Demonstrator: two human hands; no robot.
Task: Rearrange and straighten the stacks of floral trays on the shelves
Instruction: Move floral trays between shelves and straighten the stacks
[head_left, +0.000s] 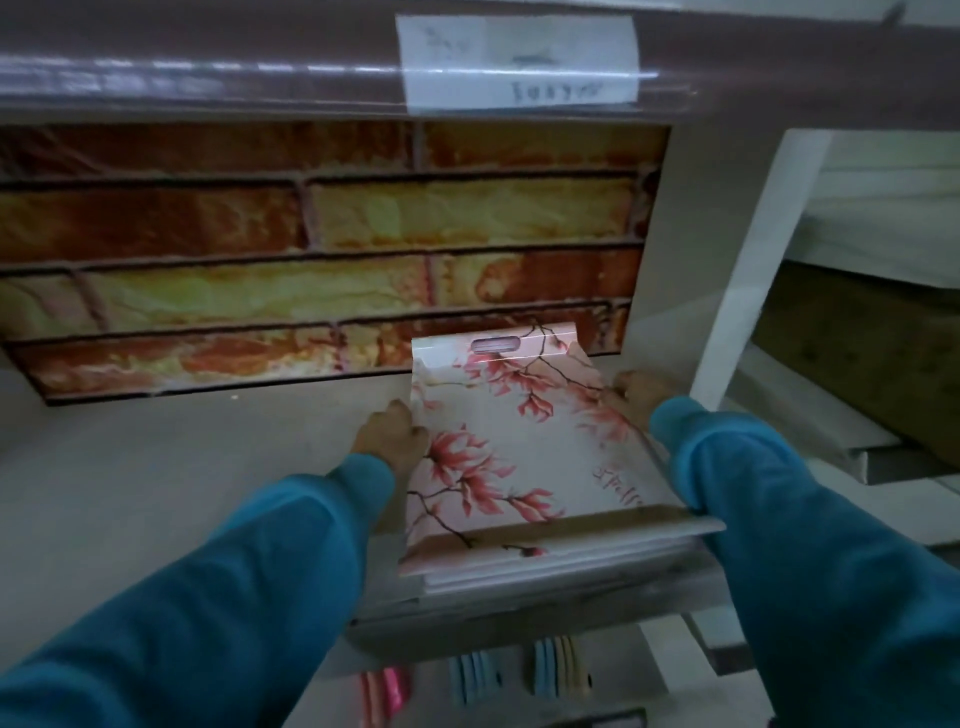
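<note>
While both teal-sleeved arms reach forward, the stack of pale rectangular trays printed with pink magnolia blossoms (519, 457) lies on the grey shelf (182, 467), its near end overhanging the shelf's front edge and its far end, with an oval handle slot, close to the brick-patterned panel (311, 249) at 12 o'clock. Left hand (392, 434) presses curled fingers against the stack's long side at 9 o'clock; right hand (641, 392) grips the opposite side at 3 o'clock. A taped paper label (519, 57) sits on the upper shelf rail. Coloured items hang below, blurred.
</note>
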